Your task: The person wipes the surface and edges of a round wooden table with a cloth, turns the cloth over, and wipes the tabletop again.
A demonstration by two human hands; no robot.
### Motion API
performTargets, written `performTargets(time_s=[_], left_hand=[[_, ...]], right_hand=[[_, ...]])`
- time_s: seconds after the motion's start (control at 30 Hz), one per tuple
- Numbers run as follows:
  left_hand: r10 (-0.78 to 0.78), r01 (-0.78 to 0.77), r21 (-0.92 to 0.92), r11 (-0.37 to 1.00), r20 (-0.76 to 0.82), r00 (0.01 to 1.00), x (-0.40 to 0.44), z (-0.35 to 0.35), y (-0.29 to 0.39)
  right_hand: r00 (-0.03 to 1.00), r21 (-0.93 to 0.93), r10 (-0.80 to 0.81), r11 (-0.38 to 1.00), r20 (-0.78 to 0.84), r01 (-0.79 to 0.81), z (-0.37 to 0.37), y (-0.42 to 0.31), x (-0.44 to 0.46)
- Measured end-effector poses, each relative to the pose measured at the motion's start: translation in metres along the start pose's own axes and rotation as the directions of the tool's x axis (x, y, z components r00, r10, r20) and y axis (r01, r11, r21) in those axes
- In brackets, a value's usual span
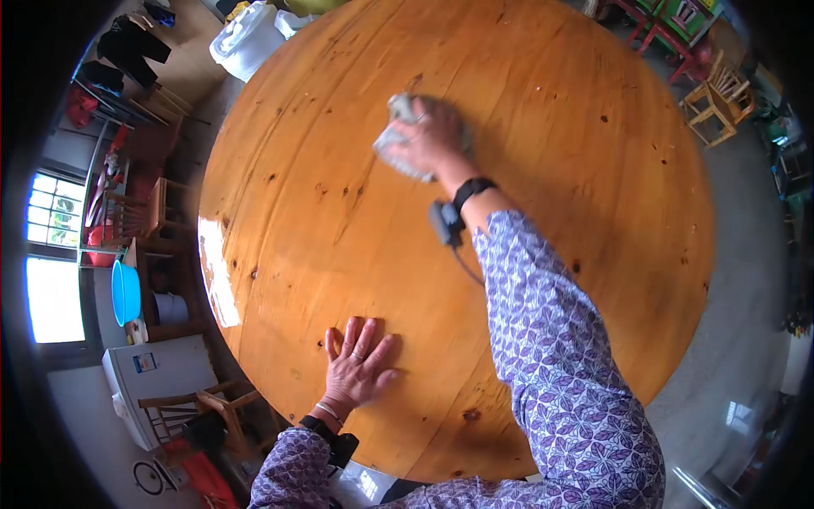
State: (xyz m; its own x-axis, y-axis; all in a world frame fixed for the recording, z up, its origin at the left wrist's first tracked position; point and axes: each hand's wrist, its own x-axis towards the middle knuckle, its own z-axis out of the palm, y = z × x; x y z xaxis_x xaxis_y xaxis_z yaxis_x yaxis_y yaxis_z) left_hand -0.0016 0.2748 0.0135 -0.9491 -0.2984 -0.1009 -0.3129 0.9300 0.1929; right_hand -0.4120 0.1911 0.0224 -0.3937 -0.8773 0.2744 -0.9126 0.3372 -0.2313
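A round wooden table (pixel 526 170) with dark knots and a glossy top fills most of the head view. My right hand (pixel 432 140) presses a greyish-white cloth (pixel 405 157) onto the tabletop, beyond its middle; the hand is slightly blurred and its fingers are bent over the cloth. Nearer to me, my left hand (pixel 358 371) lies flat on the wood with its fingers spread and nothing in it. Both wrists wear dark bands, and a small dark device with a cable hangs by the right one.
Wooden chairs (pixel 719 100) stand at the far right, others at the left. A white bucket-like container (pixel 248 41) is behind the table's far left edge. To the left are a blue basin (pixel 125 293) and a white appliance (pixel 161 382).
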Motion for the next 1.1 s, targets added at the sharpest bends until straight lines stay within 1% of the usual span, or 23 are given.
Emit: performTargets(time_s=[0.03,0.1,0.13,0.17,0.2,0.23,0.27,0.33,0.37,0.4,0.43,0.47,0.5,0.53,0.57,0.6,0.7,0.73,0.83,0.93,1.0,1.07,1.1], left_hand=[[-0.002,0.002,0.000,1.000,0.009,1.000,0.001,-0.001,0.000],[0.003,-0.003,0.005,1.000,-0.003,1.000,-0.001,0.000,0.000],[0.007,-0.007,-0.002,1.000,-0.003,1.000,-0.001,0.000,-0.001],[0.006,-0.006,0.007,1.000,-0.007,1.000,0.000,-0.001,-0.001],[0.013,-0.013,0.009,1.000,-0.006,1.000,0.000,-0.002,-0.001],[0.024,-0.023,0.026,0.999,-0.017,1.000,0.000,-0.004,0.001],[0.002,-0.005,0.064,0.998,0.046,0.999,0.001,-0.004,0.002],[0.025,-0.028,0.110,0.994,0.025,0.999,-0.001,0.002,-0.001],[0.033,-0.036,0.110,0.993,0.032,0.999,0.000,0.002,0.001],[0.033,-0.037,0.120,0.992,0.038,0.999,0.001,0.000,0.000],[0.015,-0.016,0.094,0.995,0.007,1.000,-0.001,0.006,-0.002],[0.017,-0.018,0.099,0.995,0.004,1.000,-0.001,0.006,-0.003],[0.017,-0.017,0.100,0.995,0.002,1.000,-0.001,0.006,-0.001],[0.019,-0.019,0.099,0.995,0.000,1.000,0.000,0.006,-0.001],[0.019,-0.020,0.107,0.994,0.007,1.000,-0.001,0.005,-0.001],[0.021,-0.022,0.106,0.994,0.009,1.000,-0.002,0.006,-0.002],[0.028,-0.028,0.116,0.993,-0.002,1.000,-0.001,0.005,-0.001],[0.031,-0.030,0.126,0.992,-0.003,1.000,0.000,0.004,0.000],[0.026,-0.025,0.168,0.986,-0.001,1.000,-0.002,0.004,0.002],[0.021,-0.017,0.158,0.987,-0.024,0.999,-0.003,0.006,0.001],[0.015,-0.011,0.166,0.986,-0.023,1.000,-0.003,0.007,0.003],[0.015,-0.010,0.172,0.985,-0.031,0.999,-0.004,0.006,0.005],[0.006,-0.002,0.184,0.983,-0.024,1.000,-0.004,0.007,0.005]], right_hand=[[0.999,0.074,0.004,0.997,-0.037,-0.001,0.028,-0.012,-0.016],[0.992,0.147,-0.130,0.981,0.006,0.128,0.035,-0.035,-0.065],[0.973,0.151,-0.199,0.972,0.115,0.181,0.025,-0.044,-0.092],[0.965,0.197,-0.227,0.960,0.129,0.200,0.016,-0.051,-0.126],[0.951,0.247,-0.266,0.943,0.156,0.224,-0.003,-0.049,-0.156],[0.954,0.254,-0.275,0.937,0.121,0.238,-0.009,-0.034,-0.175],[0.956,0.256,-0.279,0.934,0.088,0.249,-0.015,-0.015,-0.194],[0.997,0.145,-0.073,0.987,0.023,0.069,-0.032,0.041,-0.191],[0.996,0.048,0.023,0.999,-0.087,-0.019,-0.028,0.084,-0.188],[0.979,0.056,0.168,0.985,-0.111,-0.163,-0.037,0.121,-0.180],[0.966,-0.058,0.198,0.976,-0.165,-0.210,-0.052,0.159,-0.178],[0.928,-0.088,0.338,0.931,-0.155,-0.354,-0.062,0.190,-0.180],[0.876,-0.066,0.450,0.882,-0.173,-0.467,-0.066,0.224,-0.186],[0.840,-0.129,0.514,0.833,-0.176,-0.537,-0.084,0.246,-0.195],[0.789,-0.077,0.571,0.797,-0.227,-0.599,-0.085,0.273,-0.213],[0.773,-0.100,0.603,0.772,-0.198,-0.628,-0.096,0.290,-0.234],[0.635,-0.142,0.733,0.621,-0.245,-0.771,-0.119,0.322,-0.304],[0.588,-0.138,0.763,0.573,-0.269,-0.807,-0.128,0.319,-0.325],[0.554,-0.213,0.775,0.511,-0.305,-0.833,-0.141,0.292,-0.381],[0.641,-0.217,0.706,0.604,-0.301,-0.767,-0.129,0.221,-0.402],[0.752,-0.128,0.597,0.753,-0.280,-0.645,-0.118,0.163,-0.414],[0.841,-0.182,0.465,0.834,-0.276,-0.520,-0.105,0.098,-0.433],[0.852,-0.140,0.466,0.852,-0.240,-0.505,-0.105,0.061,-0.443]])
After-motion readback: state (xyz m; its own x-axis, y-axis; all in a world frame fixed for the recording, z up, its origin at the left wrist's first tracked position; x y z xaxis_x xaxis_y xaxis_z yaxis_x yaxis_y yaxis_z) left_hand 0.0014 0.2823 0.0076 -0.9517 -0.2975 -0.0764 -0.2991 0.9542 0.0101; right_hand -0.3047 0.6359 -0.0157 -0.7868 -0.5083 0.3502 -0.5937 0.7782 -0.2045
